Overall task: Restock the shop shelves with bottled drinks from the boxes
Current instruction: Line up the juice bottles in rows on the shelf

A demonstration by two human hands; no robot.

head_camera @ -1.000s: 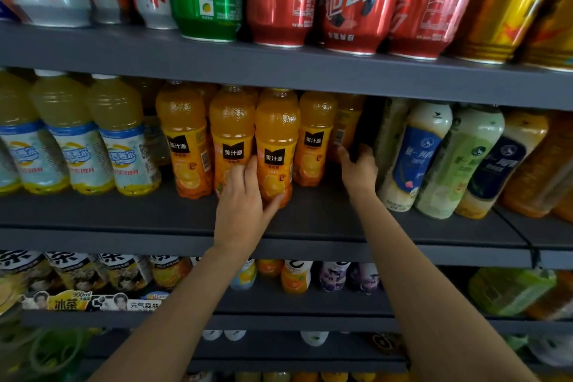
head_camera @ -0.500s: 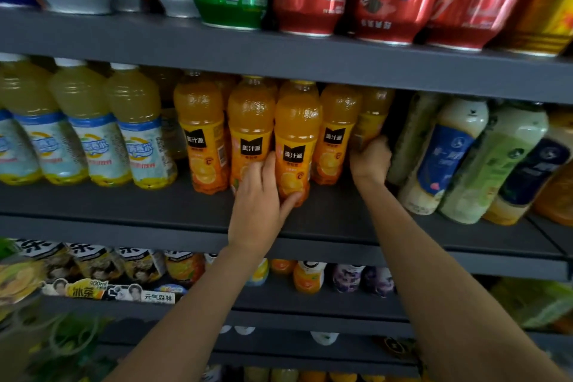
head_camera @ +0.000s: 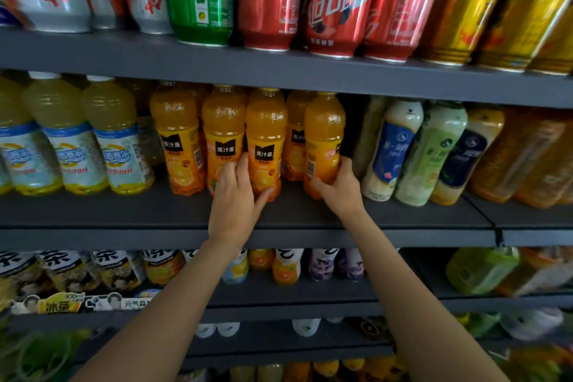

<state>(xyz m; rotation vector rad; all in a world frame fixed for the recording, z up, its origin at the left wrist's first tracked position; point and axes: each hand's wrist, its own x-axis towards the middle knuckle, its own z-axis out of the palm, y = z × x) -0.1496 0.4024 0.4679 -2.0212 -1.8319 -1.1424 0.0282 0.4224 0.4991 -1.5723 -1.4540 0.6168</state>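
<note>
Five orange juice bottles [head_camera: 178, 139] front (more behind); left hand [head_camera: 235, 198], right hand [head_camera: 338, 187] fingers each wrapping one.

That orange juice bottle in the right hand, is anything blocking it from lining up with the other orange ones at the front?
Nothing visible does. The right hand holds the orange juice bottle at the right end of the row, with bare shelf in front of it. The milky bottle stands to its right, across a dark gap.
</note>
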